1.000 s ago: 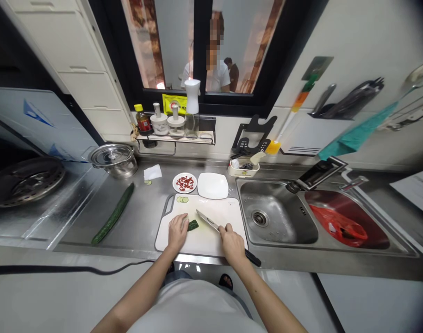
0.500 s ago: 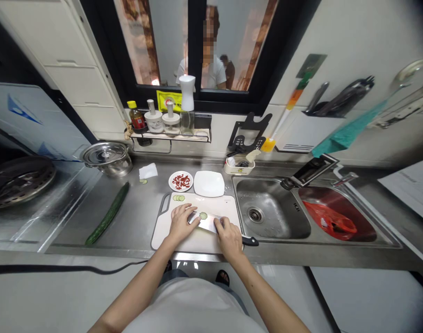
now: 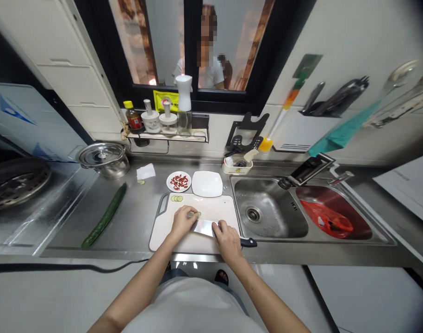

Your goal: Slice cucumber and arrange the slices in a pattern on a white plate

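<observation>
My right hand point(image 3: 228, 240) grips a kitchen knife point(image 3: 204, 228) by the blade, its black handle pointing right past the cutting board's edge. A thin cucumber slice point(image 3: 198, 214) shows at the fingertips of my left hand point(image 3: 183, 222), which is closed on it just above the blade. Both hands are over the white cutting board point(image 3: 163, 236). Several cucumber slices point(image 3: 177, 199) lie overlapping at the board's upper left. Left of the board, a whole cucumber point(image 3: 105, 216) rests on the steel counter.
Behind the board are a small plate of chopped red pieces point(image 3: 178, 181) and a white square plate point(image 3: 207, 184). A lidded steel pot point(image 3: 105, 159) stands at the left. On the right, the double sink point(image 3: 270, 212) holds a red plastic bag point(image 3: 326, 219).
My left hand has closed on the cucumber slice that lay on the blade, lifting it off the flat side. The right hand keeps hold of the knife. The view shifts slightly.
</observation>
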A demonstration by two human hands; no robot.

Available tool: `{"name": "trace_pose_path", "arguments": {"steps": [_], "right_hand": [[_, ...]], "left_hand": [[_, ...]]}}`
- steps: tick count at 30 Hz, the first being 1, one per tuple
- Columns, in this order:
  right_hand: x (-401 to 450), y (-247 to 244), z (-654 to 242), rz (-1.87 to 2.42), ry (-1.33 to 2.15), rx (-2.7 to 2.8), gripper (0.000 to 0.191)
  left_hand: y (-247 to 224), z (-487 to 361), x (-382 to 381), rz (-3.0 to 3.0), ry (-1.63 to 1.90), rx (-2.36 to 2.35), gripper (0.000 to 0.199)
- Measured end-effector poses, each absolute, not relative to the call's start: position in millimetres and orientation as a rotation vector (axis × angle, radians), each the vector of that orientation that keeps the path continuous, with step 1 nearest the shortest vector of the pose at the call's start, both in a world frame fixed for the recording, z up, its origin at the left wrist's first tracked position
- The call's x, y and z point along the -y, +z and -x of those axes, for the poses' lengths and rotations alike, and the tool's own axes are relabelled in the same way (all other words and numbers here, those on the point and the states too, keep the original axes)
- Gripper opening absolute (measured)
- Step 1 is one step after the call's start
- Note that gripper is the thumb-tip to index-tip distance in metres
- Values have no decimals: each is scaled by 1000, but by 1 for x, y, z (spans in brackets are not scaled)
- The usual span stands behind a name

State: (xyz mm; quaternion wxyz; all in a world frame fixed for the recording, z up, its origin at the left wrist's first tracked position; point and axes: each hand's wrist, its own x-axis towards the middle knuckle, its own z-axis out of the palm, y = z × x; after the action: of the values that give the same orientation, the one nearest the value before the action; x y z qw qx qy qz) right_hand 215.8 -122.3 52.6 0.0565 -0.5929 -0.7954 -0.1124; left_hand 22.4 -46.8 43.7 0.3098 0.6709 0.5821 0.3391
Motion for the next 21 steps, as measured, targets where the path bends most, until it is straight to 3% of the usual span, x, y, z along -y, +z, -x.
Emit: {"name": "trace_pose_path", "arguments": {"steps": [8, 14, 21], "right_hand": [[128, 49, -223, 1959, -67, 2414, 31], [120, 53, -228, 2261, 447, 2010, 25], [106, 49, -236, 2303, 687, 1600, 26]], "left_hand": [[21, -6, 33, -1168, 1121, -1740, 26], [9, 8, 24, -1107, 1040, -1871, 28], [-1, 8, 10, -1179, 968, -1958, 29]]}}
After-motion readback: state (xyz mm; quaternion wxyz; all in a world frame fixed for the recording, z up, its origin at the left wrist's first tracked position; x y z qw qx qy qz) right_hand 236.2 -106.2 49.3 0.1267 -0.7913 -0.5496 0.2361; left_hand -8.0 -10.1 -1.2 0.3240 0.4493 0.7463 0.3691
